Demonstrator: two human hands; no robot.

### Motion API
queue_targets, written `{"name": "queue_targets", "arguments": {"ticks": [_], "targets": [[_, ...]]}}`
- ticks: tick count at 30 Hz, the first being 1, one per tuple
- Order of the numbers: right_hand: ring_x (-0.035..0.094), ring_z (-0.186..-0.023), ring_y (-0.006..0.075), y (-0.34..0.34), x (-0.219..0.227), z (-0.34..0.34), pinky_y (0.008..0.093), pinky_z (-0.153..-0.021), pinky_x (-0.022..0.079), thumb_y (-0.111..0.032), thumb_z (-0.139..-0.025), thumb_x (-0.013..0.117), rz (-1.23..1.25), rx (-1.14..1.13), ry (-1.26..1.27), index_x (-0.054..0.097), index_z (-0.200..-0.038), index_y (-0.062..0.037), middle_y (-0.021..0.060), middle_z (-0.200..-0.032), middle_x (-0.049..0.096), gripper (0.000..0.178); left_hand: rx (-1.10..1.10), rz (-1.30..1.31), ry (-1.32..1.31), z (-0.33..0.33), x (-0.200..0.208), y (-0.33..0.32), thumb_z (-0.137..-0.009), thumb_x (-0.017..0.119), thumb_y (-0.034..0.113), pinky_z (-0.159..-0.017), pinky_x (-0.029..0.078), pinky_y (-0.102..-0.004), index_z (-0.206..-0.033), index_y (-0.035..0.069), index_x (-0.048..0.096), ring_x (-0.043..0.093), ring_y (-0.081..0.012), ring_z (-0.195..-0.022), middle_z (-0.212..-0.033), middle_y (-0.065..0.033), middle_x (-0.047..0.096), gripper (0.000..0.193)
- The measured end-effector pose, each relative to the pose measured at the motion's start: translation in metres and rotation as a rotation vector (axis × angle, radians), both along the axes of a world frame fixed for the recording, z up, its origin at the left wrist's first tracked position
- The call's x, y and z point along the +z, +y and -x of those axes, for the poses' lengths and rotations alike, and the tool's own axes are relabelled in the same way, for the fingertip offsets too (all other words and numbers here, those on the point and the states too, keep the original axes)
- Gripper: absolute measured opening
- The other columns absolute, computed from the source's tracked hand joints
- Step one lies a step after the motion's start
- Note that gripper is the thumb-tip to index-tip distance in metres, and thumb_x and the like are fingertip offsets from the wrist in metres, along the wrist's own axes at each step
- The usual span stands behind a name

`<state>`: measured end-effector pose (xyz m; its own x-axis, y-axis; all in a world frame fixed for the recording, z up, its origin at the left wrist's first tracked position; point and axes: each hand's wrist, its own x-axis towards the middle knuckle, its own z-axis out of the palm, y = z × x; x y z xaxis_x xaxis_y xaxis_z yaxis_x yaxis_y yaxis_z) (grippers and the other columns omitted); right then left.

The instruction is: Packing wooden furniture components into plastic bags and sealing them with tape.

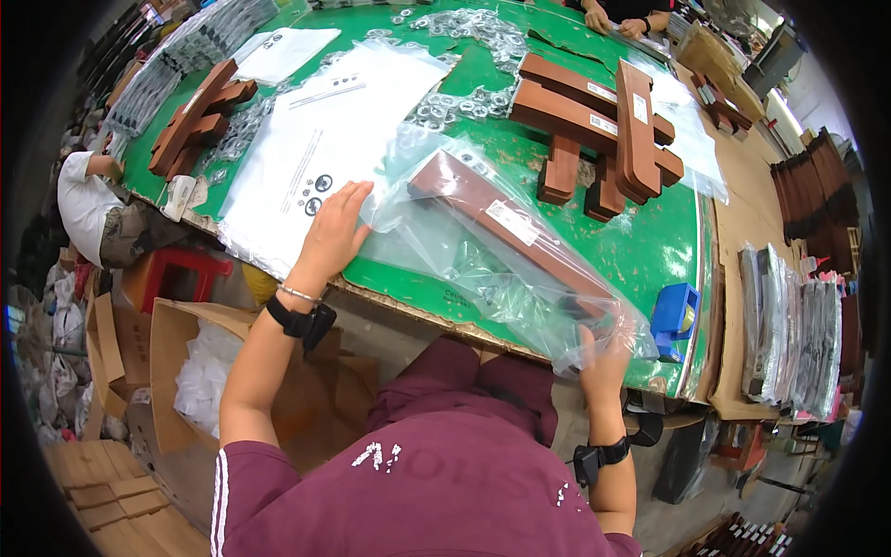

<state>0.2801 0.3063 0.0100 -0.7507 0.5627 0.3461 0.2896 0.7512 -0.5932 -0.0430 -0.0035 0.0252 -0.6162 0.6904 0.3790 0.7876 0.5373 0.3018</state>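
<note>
A long reddish-brown bar [464,209] with a white label lies slantwise on the green table inside a clear plastic bag [445,255]. My right hand [605,357] is closed on the near right end of that bag, with the film crumpled over and around the fingers. My left hand [336,227] lies flat with its fingers stretched out. Under it is a stack of printed plastic bags [283,176], and its fingertips are close to the left end of the clear bag.
Brown bars [566,116] are piled crosswise at the right, with another pile [195,125] at the left. Small clear packets [473,32] lie across the back. A blue tape dispenser [675,318] stands near the right edge. Co-workers sit at the left [88,209] and far side [631,19].
</note>
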Motion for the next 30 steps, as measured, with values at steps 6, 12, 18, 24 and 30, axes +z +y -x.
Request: {"name": "queue_targets", "arguments": {"ticks": [6,12,18,24,30], "targets": [[0.053,-0.117,0.0357,0.004,0.022,-0.05,0.0475,-0.099,0.04,-0.052,-0.081,0.069,-0.292,0.447,-0.093,0.054,-0.126,-0.0037,0.0169,-0.125,0.056,0.068,-0.036,-0.093,0.022,0.021,0.003,0.017,-0.083,0.064,0.001,-0.097,0.047,-0.0409,-0.103,0.003,0.063,0.058,-0.035,-0.116,-0.123,-0.0143,0.061,0.02],[0.058,-0.11,0.0322,0.002,0.011,-0.049,0.0456,-0.095,0.043,-0.02,-0.082,0.072,-0.454,0.412,-0.262,0.06,-0.11,-0.0071,0.0117,-0.116,0.06,0.034,-0.082,-0.224,-0.328,0.033,0.022,0.043,-0.088,0.051,-0.003,-0.096,0.048,-0.0368,-0.113,0.003,0.059,0.058,-0.0331,-0.118,-0.13,-0.0133,0.06,0.027],[0.061,-0.101,0.0327,0.009,0.014,-0.048,0.0449,-0.087,0.047,-0.005,-0.077,0.07,-0.092,0.342,0.07,0.064,-0.097,-0.0054,0.0094,-0.104,0.064,0.022,-0.159,0.294,0.037,0.043,0.024,0.024,-0.081,0.045,-0.011,-0.108,0.039,-0.0409,-0.139,0.012,0.05,0.04,-0.0352,-0.137,-0.144,-0.0118,0.049,0.062],[0.056,-0.109,0.0328,-0.004,0.03,-0.038,0.0458,-0.092,0.043,-0.012,-0.072,0.076,-0.272,0.398,-0.138,0.06,-0.11,-0.0074,0.0116,-0.112,0.059,0.042,-0.283,0.372,-0.015,0.044,0.035,0.023,-0.08,0.057,-0.006,-0.113,0.034,-0.0441,-0.144,0.019,0.046,0.033,-0.0336,-0.142,-0.151,-0.0098,0.041,0.069],[0.056,-0.109,0.0346,-0.014,0.035,-0.018,0.0477,-0.093,0.044,-0.011,-0.07,0.075,-0.377,0.448,-0.096,0.063,-0.098,-0.0061,0.0143,-0.115,0.058,0.031,-0.291,0.225,-0.037,0.051,0.017,0.038,-0.086,0.064,0.005,-0.111,0.037,-0.0412,-0.141,0.018,0.049,0.037,-0.0323,-0.14,-0.149,-0.0113,0.044,0.059]]}}
